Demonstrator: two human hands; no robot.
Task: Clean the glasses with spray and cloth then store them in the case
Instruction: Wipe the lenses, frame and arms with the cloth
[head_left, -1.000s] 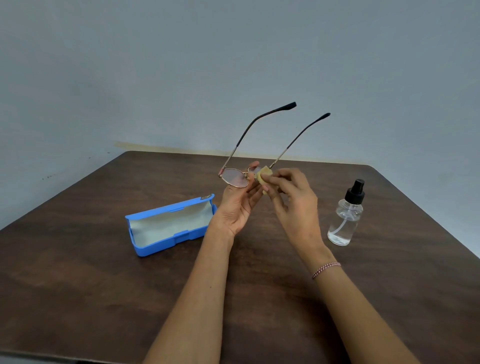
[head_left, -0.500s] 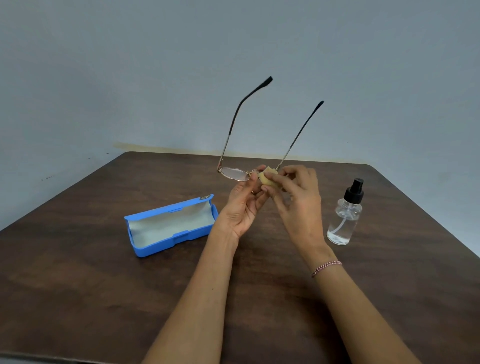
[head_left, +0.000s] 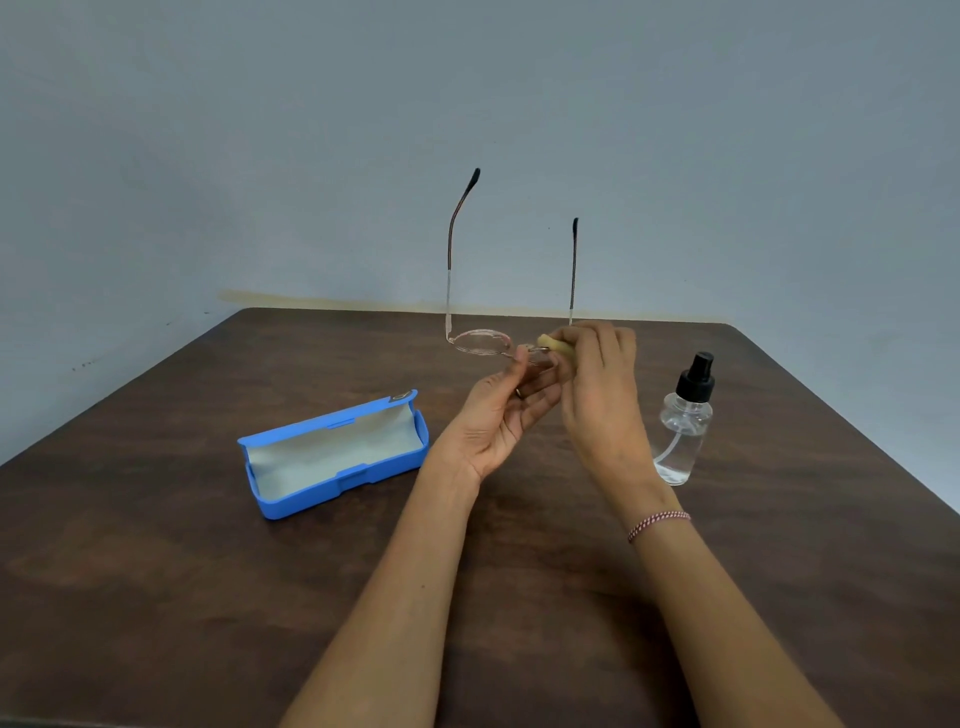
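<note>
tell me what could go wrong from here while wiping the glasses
1. The left hand pinches the glasses only near the bridge, above the table. Pressure from the cloth in the right hand could twist the thin frame or make it slip and drop.
2. The bottle stands close beside the right wrist, so a sideways move might tip it.

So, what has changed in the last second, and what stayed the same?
The glasses were tipped: their arms leaned right before, now they point straight up. The left hand still holds them, the right hand still pinches the cloth on one lens. The case and spray bottle did not move.
</note>
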